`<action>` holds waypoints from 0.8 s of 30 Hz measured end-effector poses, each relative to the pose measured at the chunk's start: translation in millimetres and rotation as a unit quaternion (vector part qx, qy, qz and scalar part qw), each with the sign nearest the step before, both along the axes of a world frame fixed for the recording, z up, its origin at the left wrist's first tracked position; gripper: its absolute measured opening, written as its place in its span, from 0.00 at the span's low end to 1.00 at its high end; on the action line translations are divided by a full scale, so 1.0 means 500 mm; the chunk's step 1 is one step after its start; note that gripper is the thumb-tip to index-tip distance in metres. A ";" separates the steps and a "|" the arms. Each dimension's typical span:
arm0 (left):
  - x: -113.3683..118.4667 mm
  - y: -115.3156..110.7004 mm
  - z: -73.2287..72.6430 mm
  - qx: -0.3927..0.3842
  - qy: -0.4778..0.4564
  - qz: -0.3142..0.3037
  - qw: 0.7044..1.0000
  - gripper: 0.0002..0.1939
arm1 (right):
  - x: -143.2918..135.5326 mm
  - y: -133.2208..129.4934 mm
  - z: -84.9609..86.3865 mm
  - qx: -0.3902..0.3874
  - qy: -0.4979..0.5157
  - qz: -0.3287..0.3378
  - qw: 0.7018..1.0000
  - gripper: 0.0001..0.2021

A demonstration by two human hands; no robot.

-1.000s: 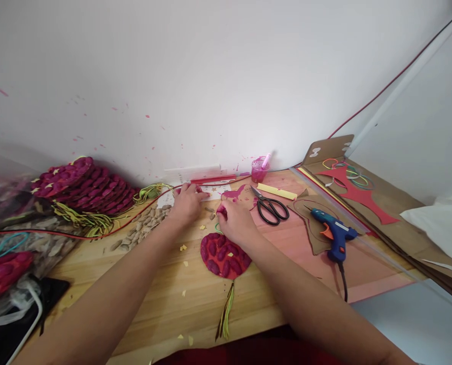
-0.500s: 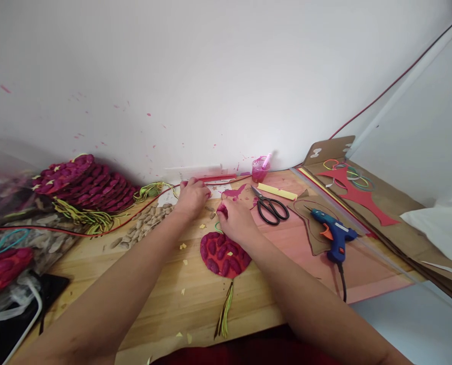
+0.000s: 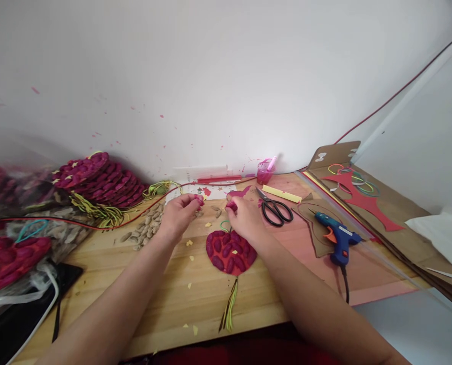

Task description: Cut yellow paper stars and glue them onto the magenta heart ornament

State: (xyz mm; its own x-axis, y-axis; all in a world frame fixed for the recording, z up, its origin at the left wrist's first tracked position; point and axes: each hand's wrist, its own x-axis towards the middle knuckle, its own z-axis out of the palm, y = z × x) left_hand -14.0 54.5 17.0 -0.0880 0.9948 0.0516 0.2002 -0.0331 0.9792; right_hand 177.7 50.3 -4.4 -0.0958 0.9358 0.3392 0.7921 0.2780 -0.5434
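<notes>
As one looks from the left side, a lumpy red disc [image 3: 10, 261] with a blue loop [image 3: 31, 230] comes first, and behind it stands a leaning stack of similar discs [image 3: 104, 182] beside the wall. Next comes a loose heap of peanuts [image 3: 145, 228] on the wooden table [image 3: 153, 314], just beside the left hand [image 3: 180, 213]. Half a second ago this hand was reaching over the white paper [image 3: 218, 191]; now it has drawn back a little to the left and nearer to the person, so that more of the paper is uncovered. Its thumb and finger are bent together close to a small yellow piece [image 3: 205, 197], but I cannot tell surely if they grasp it.

In the middle, the disc with the tassel [image 3: 231, 263] lies flat, one yellow scrap on it, its tassel pointing to the person. The right hand [image 3: 245, 218] is over its far edge, fingers curled in; what they hold, if anything, I cannot tell. It covers less of the disc than before, and the green loop [image 3: 224, 225] shows better. To my judgement, the reach to the paper is finished, and the work is now between both hands.

Farther right lie the scissors [image 3: 274, 209] and the glue gun [image 3: 338, 235], both untouched.
</notes>
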 end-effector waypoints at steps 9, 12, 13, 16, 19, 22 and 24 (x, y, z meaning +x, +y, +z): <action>-0.012 -0.042 -0.067 0.053 -0.003 -0.012 0.999 0.15 | 0.010 0.016 -0.005 0.028 0.010 -0.009 1.000 0.02; -0.017 -0.038 -0.070 0.073 0.043 -0.011 0.996 0.16 | 0.009 0.012 0.003 0.043 0.022 -0.010 0.999 0.03; -0.020 -0.036 -0.067 0.082 0.067 -0.008 0.994 0.15 | 0.008 0.010 0.005 0.048 0.025 -0.009 0.998 0.03; -0.035 -0.026 -0.048 0.111 0.159 0.015 0.981 0.13 | 0.005 0.007 0.008 0.060 0.032 -0.004 0.998 0.03; -0.050 0.001 -0.027 0.135 0.263 0.033 0.955 0.13 | 0.004 0.009 0.004 0.067 0.034 0.007 0.997 0.03; -0.049 0.041 -0.013 0.154 0.354 0.020 0.922 0.13 | 0.004 0.013 -0.002 0.074 0.034 0.015 0.997 0.03; -0.036 0.071 -0.011 0.160 0.397 0.004 0.904 0.13 | 0.006 0.014 -0.005 0.076 0.034 0.019 0.996 0.03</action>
